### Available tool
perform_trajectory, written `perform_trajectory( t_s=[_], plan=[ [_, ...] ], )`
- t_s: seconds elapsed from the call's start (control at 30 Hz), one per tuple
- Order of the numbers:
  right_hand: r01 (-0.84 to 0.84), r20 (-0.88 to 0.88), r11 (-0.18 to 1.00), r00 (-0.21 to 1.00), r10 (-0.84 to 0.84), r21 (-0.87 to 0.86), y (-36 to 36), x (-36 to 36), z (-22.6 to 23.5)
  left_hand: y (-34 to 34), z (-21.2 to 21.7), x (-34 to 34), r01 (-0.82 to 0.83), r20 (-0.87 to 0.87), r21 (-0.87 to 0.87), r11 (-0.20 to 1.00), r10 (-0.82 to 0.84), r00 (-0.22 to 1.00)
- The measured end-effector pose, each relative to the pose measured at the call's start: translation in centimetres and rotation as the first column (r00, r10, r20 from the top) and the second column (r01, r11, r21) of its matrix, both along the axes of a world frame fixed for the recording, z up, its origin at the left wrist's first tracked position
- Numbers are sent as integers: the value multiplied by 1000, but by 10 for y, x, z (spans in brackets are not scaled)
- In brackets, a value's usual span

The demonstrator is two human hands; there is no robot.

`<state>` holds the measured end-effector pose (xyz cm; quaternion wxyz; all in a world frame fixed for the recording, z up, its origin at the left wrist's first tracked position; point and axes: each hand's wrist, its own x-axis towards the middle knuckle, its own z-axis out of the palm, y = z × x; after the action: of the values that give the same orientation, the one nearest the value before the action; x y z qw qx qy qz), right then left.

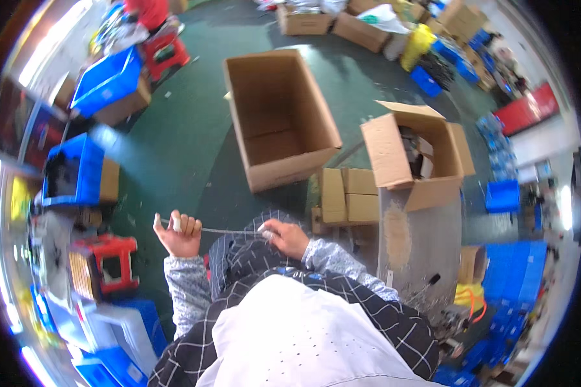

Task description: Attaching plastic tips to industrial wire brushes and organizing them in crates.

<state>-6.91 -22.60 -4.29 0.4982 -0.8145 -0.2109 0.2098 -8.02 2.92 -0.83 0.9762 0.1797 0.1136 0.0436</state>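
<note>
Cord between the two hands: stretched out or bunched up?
Stretched out: the thin pale cord runs nearly straight from the left hand to the right hand, with no loops between.

The left hand is raised, its fingers curled. The right hand points leftward, fingers bent, forearm slanting inward.

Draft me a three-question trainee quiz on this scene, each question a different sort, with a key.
1. What is stretched between the left grip and the right grip?
2. True or false: the left sleeve is mottled grey and white.
3. Which shows things inside? A: only the large carton straight ahead; B: only the flapped carton to the right; C: neither.

Key:
1. A thin pale strand, nearly straight.
2. True.
3. B.
</note>
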Motion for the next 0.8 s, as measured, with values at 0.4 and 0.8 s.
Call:
perform_trajectory(
  t_s=[0.4, 0.8],
  plan=[
    [-355, 29, 935, 935, 355, 3, 16, 102, -11, -3, 35, 49, -128, 106, 301, 945, 100, 989],
    [-264, -354, 910, 857, 373, 320, 46, 190, -13, -6, 51, 91, -498, -2, 361, 788, 535, 845]
  ],
)
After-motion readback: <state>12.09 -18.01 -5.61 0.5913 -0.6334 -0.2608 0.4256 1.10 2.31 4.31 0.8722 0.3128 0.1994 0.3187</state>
